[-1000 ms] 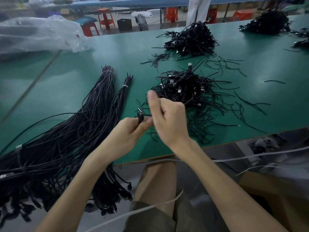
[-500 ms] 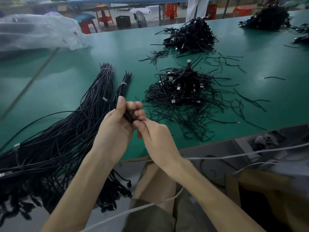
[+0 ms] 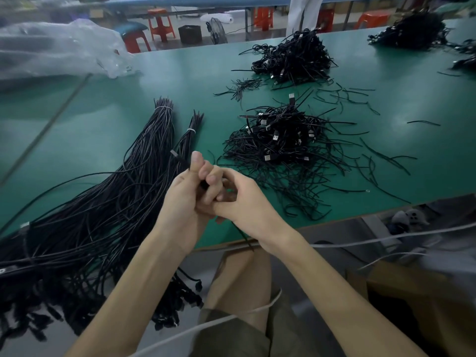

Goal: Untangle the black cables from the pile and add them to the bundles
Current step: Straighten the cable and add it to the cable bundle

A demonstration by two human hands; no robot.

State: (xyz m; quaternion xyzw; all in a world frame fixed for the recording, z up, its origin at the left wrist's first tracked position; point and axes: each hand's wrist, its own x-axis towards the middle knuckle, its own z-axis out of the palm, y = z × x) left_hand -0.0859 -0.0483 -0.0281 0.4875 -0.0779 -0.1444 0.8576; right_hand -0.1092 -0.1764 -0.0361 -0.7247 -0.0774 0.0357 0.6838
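Note:
My left hand [image 3: 185, 199] grips a black cable [image 3: 177, 157] whose plug end sticks up past my thumb. My right hand [image 3: 247, 204] presses against the left, fingers curled on the same cable, and a black strand [image 3: 243, 235] trails down below its wrist. Both hands hover over the near edge of the green table [image 3: 128, 119]. The tangled pile [image 3: 283, 140] of black cables with silver plugs lies just right of my hands. Long tied bundles [image 3: 108, 199] lie to the left, fanning toward the table edge, with a thinner tied bundle [image 3: 189, 132] beside them.
A second tangled pile [image 3: 296, 57] sits farther back, a third pile [image 3: 414, 32] at the far right. Loose black ties [image 3: 360, 99] are scattered right of the piles. A clear plastic bag [image 3: 59, 47] lies at the back left. Red stools [image 3: 159, 24] stand beyond the table.
Both hands moved left from the pile's edge toward the bundles and closed together; the cable's plug now points up past my left thumb.

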